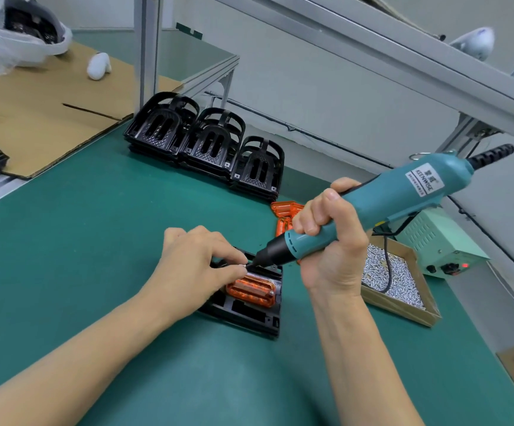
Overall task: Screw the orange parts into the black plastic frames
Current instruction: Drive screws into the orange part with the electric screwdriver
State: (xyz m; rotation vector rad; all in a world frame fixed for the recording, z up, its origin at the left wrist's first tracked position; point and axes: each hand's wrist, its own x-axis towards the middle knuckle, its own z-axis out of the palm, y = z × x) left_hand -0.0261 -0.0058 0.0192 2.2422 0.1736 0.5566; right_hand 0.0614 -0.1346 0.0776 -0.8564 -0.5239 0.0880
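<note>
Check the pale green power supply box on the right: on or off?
On. The pale green power supply box shows a red indicator lamp glowing on its front panel.

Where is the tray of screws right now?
The cardboard tray of screws sits on the green mat at right, just beyond the right hand, before the power supply box.

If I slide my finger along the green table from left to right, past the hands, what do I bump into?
Left hand → black frame with the orange part → right hand holding the teal screwdriver → cardboard tray of screws → power box.
</note>
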